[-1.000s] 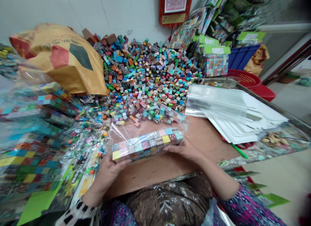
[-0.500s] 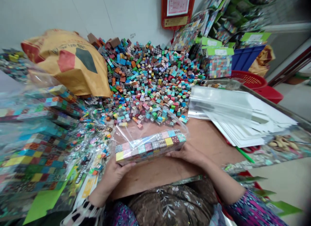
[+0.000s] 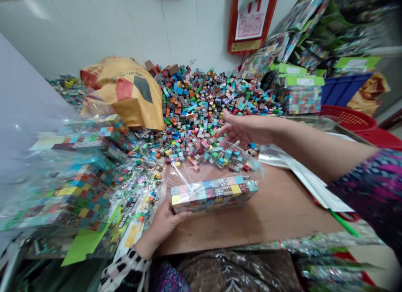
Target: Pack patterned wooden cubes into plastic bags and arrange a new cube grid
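A clear plastic bag packed with rows of small patterned cubes [image 3: 216, 191] lies on the brown board [image 3: 266, 204], its loose open end spread toward the back. My left hand [image 3: 169, 221] grips the near left end of this packed block, thumb along its front face. My right hand [image 3: 241, 131] is off the block, reaching above the near right part of the big heap of loose coloured cubes [image 3: 201, 103]. Its fingers are stretched and apart, and I see nothing held in them.
Filled bags of cubes [image 3: 88, 183] are stacked at the left. A yellow sack [image 3: 125, 95] leans on the heap. At right lie white sheets [image 3: 307, 179] and a green pen-like stick [image 3: 344, 222]. Behind them stand a red basket [image 3: 348, 118], a blue bin [image 3: 347, 89] and bagged cubes [image 3: 303, 97].
My right hand has let go of the block's right end and moved up and away over the loose cubes. My left hand keeps its grip. The view has shifted left and up.
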Motion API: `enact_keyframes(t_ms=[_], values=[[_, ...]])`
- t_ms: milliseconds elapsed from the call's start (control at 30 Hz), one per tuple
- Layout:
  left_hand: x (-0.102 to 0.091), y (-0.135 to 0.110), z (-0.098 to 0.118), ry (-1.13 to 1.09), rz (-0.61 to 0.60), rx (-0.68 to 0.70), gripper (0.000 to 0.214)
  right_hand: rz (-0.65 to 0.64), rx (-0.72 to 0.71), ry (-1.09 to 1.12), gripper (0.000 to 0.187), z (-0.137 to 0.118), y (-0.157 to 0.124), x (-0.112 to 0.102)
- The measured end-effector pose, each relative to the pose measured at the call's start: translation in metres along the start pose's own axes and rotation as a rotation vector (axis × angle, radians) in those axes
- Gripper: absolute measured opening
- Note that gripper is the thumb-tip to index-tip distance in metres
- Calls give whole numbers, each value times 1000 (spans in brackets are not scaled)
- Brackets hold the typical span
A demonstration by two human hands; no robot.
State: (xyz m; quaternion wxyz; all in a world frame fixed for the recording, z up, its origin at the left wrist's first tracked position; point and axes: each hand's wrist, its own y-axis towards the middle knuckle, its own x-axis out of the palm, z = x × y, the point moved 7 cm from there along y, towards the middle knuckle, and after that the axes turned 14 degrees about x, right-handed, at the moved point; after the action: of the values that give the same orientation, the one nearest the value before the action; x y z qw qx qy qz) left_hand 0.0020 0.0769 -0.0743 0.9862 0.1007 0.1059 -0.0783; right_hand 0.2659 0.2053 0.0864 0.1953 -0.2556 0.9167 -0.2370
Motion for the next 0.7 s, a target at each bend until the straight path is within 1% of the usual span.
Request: enact_keyframes(t_ms=[33,67,133,167,200,267,333,367,400,433,533,567,633,700], values=[[0,-1,-2,-15,-2,-14,44,-39,-7,-53,72,-20,7,14],[1,-2,-4,-33,-10,-33,46,-49,-47,-105,67,-40,15,26],[3,-3,-4,-37,-24,-51,46,-45,-210,-224,57,-74,32,50],[2,-3,-3,-12,-26,-44,45,-49,-275,-303,54,-85,41,62],[2,-2,-1,22,-22,-28,45,-65,-292,-392,51,-90,51,73],[0,-1,1,79,-18,6,44,-100,-279,-541,47,-90,69,90],[1,0,1,81,-35,27,45,-127,-268,-624,41,-88,75,100],[2,0,-1,68,-48,39,44,-131,-278,-637,39,-89,73,103],[3,0,-2,57,-64,51,43,-131,-293,-635,36,-91,66,104],[3,0,-4,47,-77,62,42,-99,-318,-609,34,-95,56,102],[5,-1,-7,24,-101,74,42,-11,-457,-549,28,-109,6,101],[5,-1,-7,17,-105,75,44,7,-507,-567,26,-111,-14,103],[5,-1,-4,15,-97,76,47,10,-600,-682,25,-110,-49,115],[5,-1,-1,28,-73,79,48,21,-698,-798,25,-105,-75,128]])
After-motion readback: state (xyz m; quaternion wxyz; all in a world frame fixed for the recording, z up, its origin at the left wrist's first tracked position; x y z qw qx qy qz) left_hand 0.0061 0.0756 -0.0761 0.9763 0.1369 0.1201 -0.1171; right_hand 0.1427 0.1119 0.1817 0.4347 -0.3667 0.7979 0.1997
